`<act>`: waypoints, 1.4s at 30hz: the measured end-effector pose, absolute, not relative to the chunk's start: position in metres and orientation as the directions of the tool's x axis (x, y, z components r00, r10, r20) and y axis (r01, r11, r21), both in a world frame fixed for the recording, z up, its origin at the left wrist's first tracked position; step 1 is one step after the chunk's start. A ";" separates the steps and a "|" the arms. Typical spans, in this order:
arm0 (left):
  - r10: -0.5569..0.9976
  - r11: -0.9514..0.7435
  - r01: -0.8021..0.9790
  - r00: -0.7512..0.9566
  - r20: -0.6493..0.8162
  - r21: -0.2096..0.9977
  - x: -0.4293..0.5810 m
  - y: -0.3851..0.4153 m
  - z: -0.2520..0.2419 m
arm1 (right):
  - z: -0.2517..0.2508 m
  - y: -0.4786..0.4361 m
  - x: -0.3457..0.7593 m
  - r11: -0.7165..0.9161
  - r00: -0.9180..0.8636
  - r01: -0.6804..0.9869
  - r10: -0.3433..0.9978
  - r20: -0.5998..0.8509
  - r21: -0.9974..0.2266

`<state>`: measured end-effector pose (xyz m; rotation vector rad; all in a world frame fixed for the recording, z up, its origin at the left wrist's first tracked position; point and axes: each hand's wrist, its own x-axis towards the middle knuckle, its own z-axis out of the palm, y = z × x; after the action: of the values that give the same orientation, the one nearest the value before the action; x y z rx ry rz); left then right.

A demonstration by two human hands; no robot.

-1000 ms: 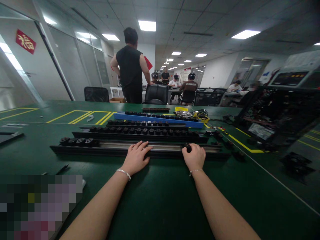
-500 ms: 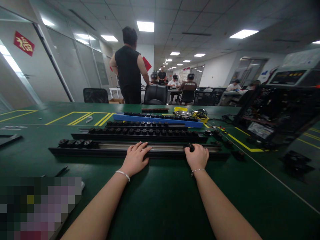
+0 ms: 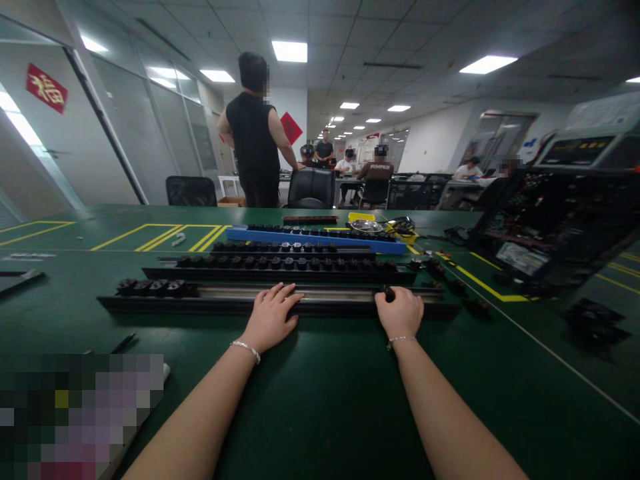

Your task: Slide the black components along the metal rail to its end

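Closest to me lies a long black rail [image 3: 330, 308] with a bare metallic strip along its channel. Several black knob-like parts [image 3: 159, 287] sit in a row at its left end. My left hand [image 3: 270, 317] rests on the rail's middle, fingers spread, holding nothing. Farther right on the same rail, my right hand [image 3: 401, 312] is closed round a small black part [image 3: 389, 294], most of it hidden by the fingers. Just beyond runs another black rail [image 3: 270, 273] carrying a full row of similar black parts.
Behind are a blue rail [image 3: 320, 241] with black parts, a yellow basket [image 3: 362, 217] and a metal dish [image 3: 367, 227]. An opened black machine housing [image 3: 560, 227] stands at right. Loose black parts [image 3: 595, 330] lie near it. A person [image 3: 254, 143] stands beyond the table.
My right hand has slid a little to the right along the rail, still closed on the small black part. My left hand has stayed in place.
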<state>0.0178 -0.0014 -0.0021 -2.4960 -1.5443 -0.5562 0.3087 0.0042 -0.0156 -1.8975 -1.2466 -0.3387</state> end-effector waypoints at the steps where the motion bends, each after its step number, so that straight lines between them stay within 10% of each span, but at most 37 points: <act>1: 0.830 -0.457 0.887 0.400 0.388 0.063 0.018 -0.001 -0.002 | -0.016 0.004 0.310 -0.181 0.481 0.854 0.630 0.609 -0.487; 42: 0.833 -0.454 0.889 0.398 0.385 0.062 0.018 -0.003 -0.001 | -0.014 0.004 0.328 -0.248 0.544 0.829 0.565 0.620 -0.501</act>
<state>0.0183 -0.0025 -0.0010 -2.4950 -1.5490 -0.5505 0.3278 0.0036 -0.0143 -1.9436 -1.1308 -0.3989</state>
